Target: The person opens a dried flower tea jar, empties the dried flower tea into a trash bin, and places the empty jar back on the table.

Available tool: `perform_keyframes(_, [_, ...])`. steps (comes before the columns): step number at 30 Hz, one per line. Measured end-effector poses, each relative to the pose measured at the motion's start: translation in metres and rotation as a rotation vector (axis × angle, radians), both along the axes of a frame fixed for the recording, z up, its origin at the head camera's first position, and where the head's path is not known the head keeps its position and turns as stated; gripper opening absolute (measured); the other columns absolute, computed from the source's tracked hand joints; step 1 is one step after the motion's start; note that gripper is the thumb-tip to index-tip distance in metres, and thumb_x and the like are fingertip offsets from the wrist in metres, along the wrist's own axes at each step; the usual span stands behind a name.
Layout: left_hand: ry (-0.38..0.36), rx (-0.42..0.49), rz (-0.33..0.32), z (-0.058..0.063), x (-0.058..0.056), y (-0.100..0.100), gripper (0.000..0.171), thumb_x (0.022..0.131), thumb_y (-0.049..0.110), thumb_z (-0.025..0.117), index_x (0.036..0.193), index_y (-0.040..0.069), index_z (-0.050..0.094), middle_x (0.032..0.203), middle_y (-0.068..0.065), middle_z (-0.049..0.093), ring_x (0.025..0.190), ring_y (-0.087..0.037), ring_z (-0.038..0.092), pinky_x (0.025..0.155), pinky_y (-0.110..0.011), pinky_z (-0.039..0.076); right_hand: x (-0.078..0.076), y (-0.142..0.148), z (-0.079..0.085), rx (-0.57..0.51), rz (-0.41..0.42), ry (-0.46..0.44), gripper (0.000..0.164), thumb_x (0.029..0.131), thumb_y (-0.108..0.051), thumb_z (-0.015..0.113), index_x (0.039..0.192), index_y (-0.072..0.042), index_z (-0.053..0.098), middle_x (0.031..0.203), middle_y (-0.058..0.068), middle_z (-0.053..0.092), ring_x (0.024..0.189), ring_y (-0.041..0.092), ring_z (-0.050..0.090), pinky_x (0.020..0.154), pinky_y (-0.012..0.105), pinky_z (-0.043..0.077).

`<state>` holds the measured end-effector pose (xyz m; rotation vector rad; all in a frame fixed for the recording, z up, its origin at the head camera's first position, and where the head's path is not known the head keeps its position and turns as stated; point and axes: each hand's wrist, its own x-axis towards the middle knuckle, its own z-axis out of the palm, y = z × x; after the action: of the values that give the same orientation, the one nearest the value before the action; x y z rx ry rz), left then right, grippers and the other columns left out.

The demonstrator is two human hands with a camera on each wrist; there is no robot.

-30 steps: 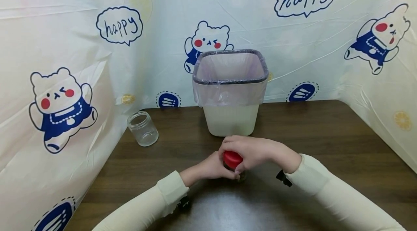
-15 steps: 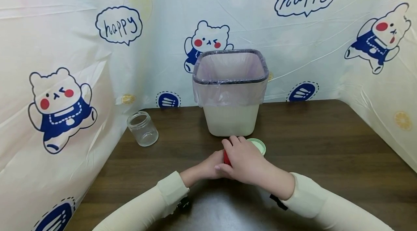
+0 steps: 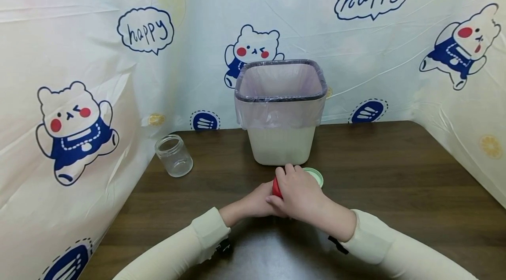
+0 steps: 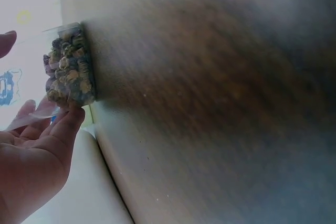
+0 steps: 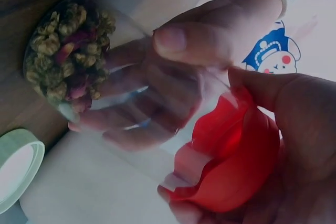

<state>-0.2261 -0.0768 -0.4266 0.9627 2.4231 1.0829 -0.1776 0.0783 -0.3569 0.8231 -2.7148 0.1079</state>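
My left hand holds a clear jar, its fingers and thumb spread round the wall. Dried flowers, yellowish buds with some pink petals, fill its lower part. A red lid-like piece with a wavy edge sits tilted at the jar's mouth. The fingers and thumb of my right hand grip this red piece from outside. Most of the jar is hidden behind both hands in the head view. Just beyond the right hand, a pale green lid lies on the table.
Behind the hands stands a pale bin with a bag folded over its rim. An uncapped glass jar stands near the table's left edge. A printed curtain surrounds the brown table.
Since a second ago, my right hand has turned and lowered over the red piece, uncovering the green lid in the head view. The left hand stays nearly still. Little differs over the last half second.
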Motion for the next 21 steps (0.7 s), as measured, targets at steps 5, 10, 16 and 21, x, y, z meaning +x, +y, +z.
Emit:
perform_keyframes(5, [-0.017,0.045,-0.022,-0.001,0.000,-0.001,0.046,0.079,0.023,0.080,0.115,0.016,0.052,0.099,0.011,0.059,0.083,-0.004,0.059,0.073,-0.024,0.051,-0.005,0.008,0.005,-0.039,0.087,-0.105,0.055,0.078,-0.047,0.077,0.102,-0.002,0.056,0.086,0.008,0.053,0.074,0.022,0.052,0.062,0.033,0.047])
perform_keyframes(10, [-0.035,0.081,-0.034,-0.002,0.001,-0.001,0.045,0.078,0.024,0.080,0.114,0.017,0.053,0.098,0.010,0.062,0.083,-0.005,0.061,0.071,-0.025,0.052,-0.013,0.016,0.010,-0.042,0.209,-0.196,0.056,0.078,-0.046,0.078,0.112,-0.006,0.058,0.097,0.005,0.055,0.083,0.020,0.053,0.067,0.031,0.047])
perform_keyframes(16, [-0.049,0.098,-0.029,-0.002,0.001,-0.001,0.048,0.079,0.026,0.081,0.117,0.018,0.053,0.104,0.010,0.061,0.090,-0.006,0.060,0.075,-0.025,0.052,-0.024,0.023,0.014,-0.039,0.312,-0.284,0.053,0.078,-0.041,0.079,0.117,-0.011,0.059,0.105,0.001,0.055,0.089,0.016,0.053,0.067,0.027,0.049])
perform_keyframes(21, [-0.092,0.143,-0.043,-0.003,0.001,-0.001,0.049,0.079,0.022,0.080,0.119,0.017,0.052,0.109,0.008,0.059,0.096,-0.008,0.058,0.079,-0.027,0.051,-0.032,0.031,0.017,-0.049,0.442,-0.397,0.049,0.077,-0.026,0.083,0.118,-0.017,0.059,0.112,-0.004,0.052,0.099,0.013,0.050,0.077,0.027,0.049])
